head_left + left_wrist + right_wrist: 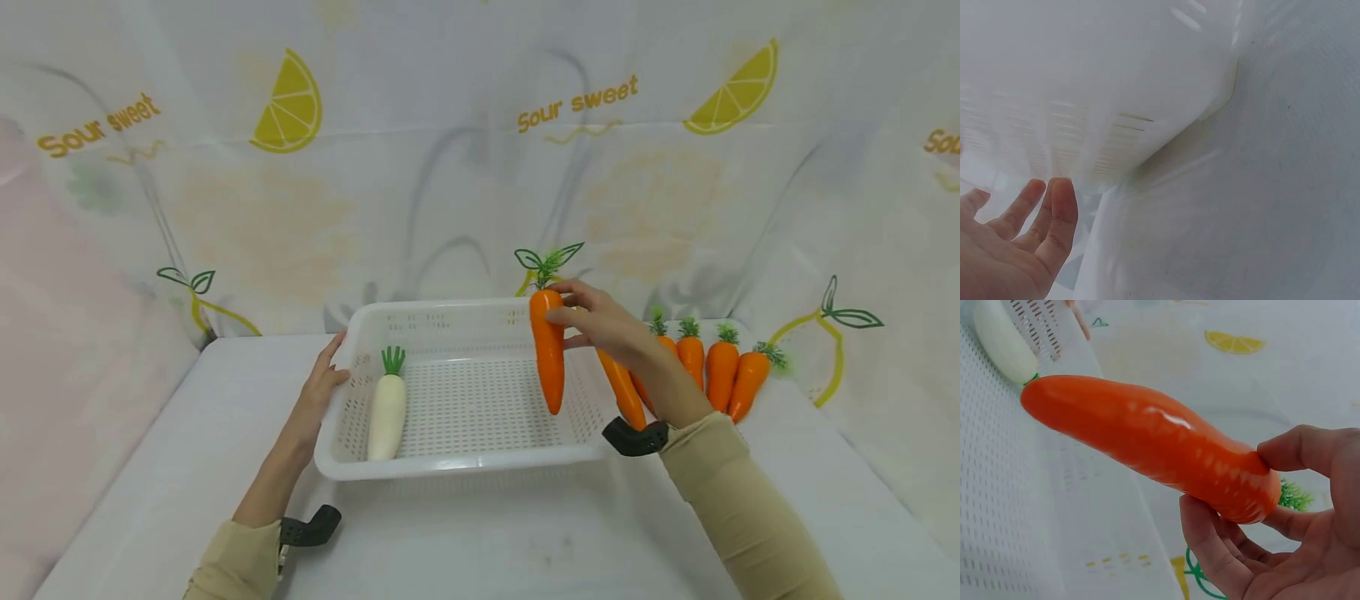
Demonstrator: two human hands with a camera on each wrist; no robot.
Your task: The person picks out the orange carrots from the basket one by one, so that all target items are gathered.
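Observation:
My right hand (592, 318) pinches an orange carrot (549, 350) near its leafy top, fingers on one side and thumb on the other. The carrot hangs tip down over the right part of a white slotted basket (465, 461). In the right wrist view, the thumb and fingertips (1200, 519) grip its thick end. Inside the basket, a white radish (387, 417) with a green top lies along the left wall. My left hand (318, 387) rests at the basket's left side, its fingertips (1064, 200) against the outer wall and nothing in the palm.
Several more carrots (722, 375) lie on the white table (480, 542) right of the basket, partly behind my right forearm. Behind the basket hangs a pale printed cloth (450, 167) with lemon slices and lettering.

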